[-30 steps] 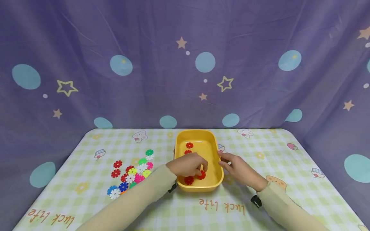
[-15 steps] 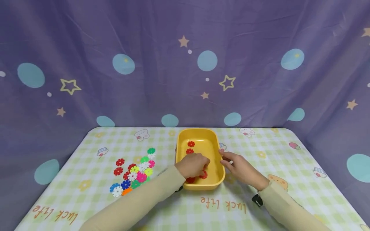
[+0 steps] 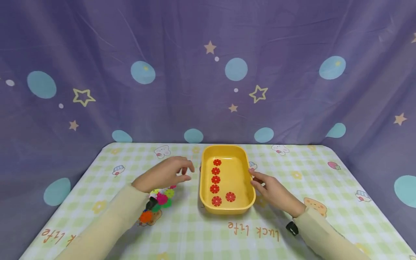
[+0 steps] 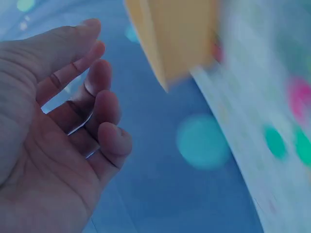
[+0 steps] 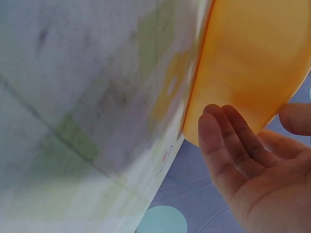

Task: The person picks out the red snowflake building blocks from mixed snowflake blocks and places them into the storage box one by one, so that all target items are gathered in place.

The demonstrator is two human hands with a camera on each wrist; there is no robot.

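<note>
Head view: left hand empty, loosely curled; right hand loosely touching tray; knocking it toward bench's far edge could scatter red discs.

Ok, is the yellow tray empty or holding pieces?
Not empty: the head view shows six red discs inside the yellow tray.

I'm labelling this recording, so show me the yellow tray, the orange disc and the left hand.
Yellow tray (image 3: 236, 178): head view, bare floor right of the red discs (image 3: 216, 179).
Orange disc (image 3: 146, 216): head view, its middle.
Left hand (image 3: 164, 174): head view, back of the hand.
</note>
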